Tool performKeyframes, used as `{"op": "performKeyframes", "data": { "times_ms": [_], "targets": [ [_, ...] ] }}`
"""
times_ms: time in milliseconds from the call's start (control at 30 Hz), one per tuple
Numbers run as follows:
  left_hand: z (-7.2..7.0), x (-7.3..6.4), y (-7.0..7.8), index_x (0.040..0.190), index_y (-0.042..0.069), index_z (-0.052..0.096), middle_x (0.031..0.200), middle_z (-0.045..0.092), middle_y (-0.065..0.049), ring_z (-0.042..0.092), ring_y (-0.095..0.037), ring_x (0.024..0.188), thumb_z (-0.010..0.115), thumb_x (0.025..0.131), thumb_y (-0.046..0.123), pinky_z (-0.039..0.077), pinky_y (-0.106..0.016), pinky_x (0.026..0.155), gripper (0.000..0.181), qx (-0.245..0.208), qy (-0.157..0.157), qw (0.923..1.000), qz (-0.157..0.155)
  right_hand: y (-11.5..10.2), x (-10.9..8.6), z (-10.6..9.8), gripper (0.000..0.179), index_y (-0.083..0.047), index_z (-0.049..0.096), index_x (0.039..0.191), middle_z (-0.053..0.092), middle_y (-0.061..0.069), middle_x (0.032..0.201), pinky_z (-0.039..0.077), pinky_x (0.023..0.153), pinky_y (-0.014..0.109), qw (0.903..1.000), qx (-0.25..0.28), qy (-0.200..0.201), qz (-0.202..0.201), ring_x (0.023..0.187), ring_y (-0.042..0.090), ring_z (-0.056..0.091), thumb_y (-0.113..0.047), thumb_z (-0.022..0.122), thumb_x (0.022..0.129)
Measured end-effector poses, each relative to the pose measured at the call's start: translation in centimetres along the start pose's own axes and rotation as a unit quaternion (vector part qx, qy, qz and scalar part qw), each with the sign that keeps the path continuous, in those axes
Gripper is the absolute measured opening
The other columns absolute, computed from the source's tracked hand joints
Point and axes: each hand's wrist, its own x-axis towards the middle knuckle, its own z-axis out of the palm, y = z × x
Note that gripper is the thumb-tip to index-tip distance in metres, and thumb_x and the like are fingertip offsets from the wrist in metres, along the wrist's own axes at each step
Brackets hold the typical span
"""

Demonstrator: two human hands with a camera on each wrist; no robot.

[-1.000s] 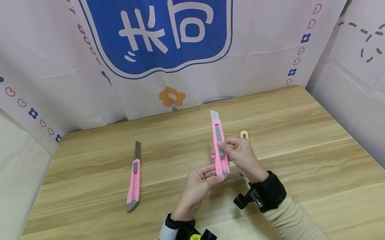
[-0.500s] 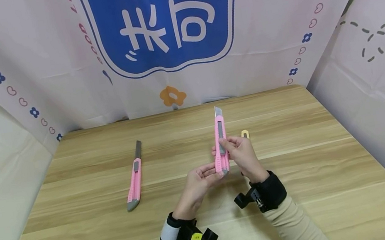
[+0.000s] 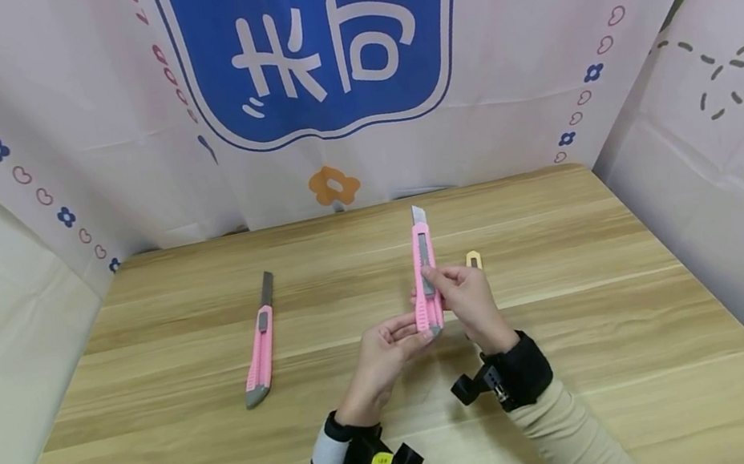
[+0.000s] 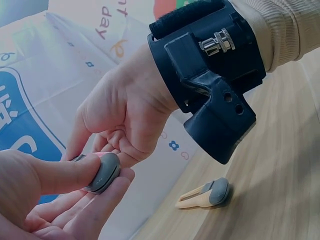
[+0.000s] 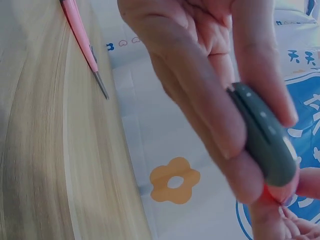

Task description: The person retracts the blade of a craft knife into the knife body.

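Note:
A pink utility knife point(image 3: 420, 281) is held upright over the table between both hands, a short length of blade out at its top. My left hand point(image 3: 379, 357) pinches its lower end; the grey end cap point(image 4: 106, 172) lies between thumb and fingers in the left wrist view. My right hand point(image 3: 474, 303) grips the body from the right, its thumb on the grey slider. A second pink utility knife point(image 3: 261, 351) lies at the left with a long stretch of blade exposed. Partly hidden behind the right hand is a yellow utility knife point(image 3: 474, 259), its grey end showing in the left wrist view.
The wooden table point(image 3: 160, 460) is walled by a printed white cloth point(image 3: 516, 128) at the back and by more cloth on both sides. Black camera bands point(image 3: 350, 462) sit on both wrists.
The held utility knife has shifted slightly away from me and to the right, tilting a little and then straightening. Both hands keep their hold, and the other knives lie still.

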Motion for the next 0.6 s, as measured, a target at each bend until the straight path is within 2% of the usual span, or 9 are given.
{"op": "performKeyframes", "data": {
  "times_ms": [67, 133, 300, 533, 600],
  "targets": [
    [0.06, -0.06, 0.04, 0.122, -0.006, 0.06, 0.114, 0.07, -0.023, 0.072, -0.012, 0.09, 0.066, 0.086, -0.001, 0.06, -0.031, 0.089, 0.037, -0.001, -0.004, 1.0, 0.0, -0.02, -0.02, -0.06, 0.031, 0.014, 0.063, 0.109, 0.075, 0.021, 0.085, 0.062, 0.064, 0.024, 0.9999, -0.006, 0.004, -0.014, 0.066, 0.01, 0.074, -0.014, 0.058, 0.096],
    [0.12, -0.11, 0.06, 0.122, -0.006, 0.061, 0.114, 0.07, -0.023, 0.072, -0.012, 0.09, 0.067, 0.085, 0.0, 0.059, -0.034, 0.092, 0.037, -0.002, -0.01, 0.9999, -0.002, -0.03, -0.06, -0.17, 0.031, 0.015, 0.063, 0.106, 0.076, 0.017, 0.081, 0.062, 0.063, 0.024, 0.9996, -0.012, 0.009, -0.024, 0.066, 0.011, 0.074, -0.013, 0.059, 0.096],
    [0.22, -0.21, 0.11, 0.122, -0.006, 0.06, 0.113, 0.07, -0.021, 0.072, -0.011, 0.09, 0.067, 0.085, 0.001, 0.057, -0.039, 0.096, 0.038, -0.002, -0.021, 0.9998, 0.001, -0.13, -0.16, -0.38, 0.029, 0.016, 0.063, 0.104, 0.076, -0.001, 0.07, 0.062, 0.063, 0.022, 0.9997, -0.011, 0.013, -0.02, 0.066, 0.011, 0.074, -0.011, 0.058, 0.096],
    [0.18, -0.2, 0.07, 0.122, -0.007, 0.06, 0.113, 0.07, -0.023, 0.071, -0.008, 0.087, 0.066, 0.086, -0.001, 0.06, -0.03, 0.089, 0.037, -0.005, -0.015, 0.9999, 0.0, -0.22, -0.05, -0.23, 0.03, 0.019, 0.061, 0.104, 0.075, 0.001, 0.07, 0.062, 0.062, 0.022, 1.0, -0.005, 0.003, -0.007, 0.063, 0.009, 0.073, -0.01, 0.057, 0.096],
    [0.12, -0.19, 0.07, 0.122, -0.007, 0.06, 0.113, 0.07, -0.023, 0.071, -0.008, 0.087, 0.066, 0.086, -0.001, 0.06, -0.031, 0.09, 0.037, -0.004, -0.012, 0.9999, -0.002, -0.26, -0.07, -0.14, 0.03, 0.021, 0.061, 0.103, 0.075, 0.002, 0.07, 0.061, 0.061, 0.022, 1.0, -0.001, -0.002, -0.01, 0.063, 0.008, 0.072, -0.008, 0.057, 0.096]
  ]
}}
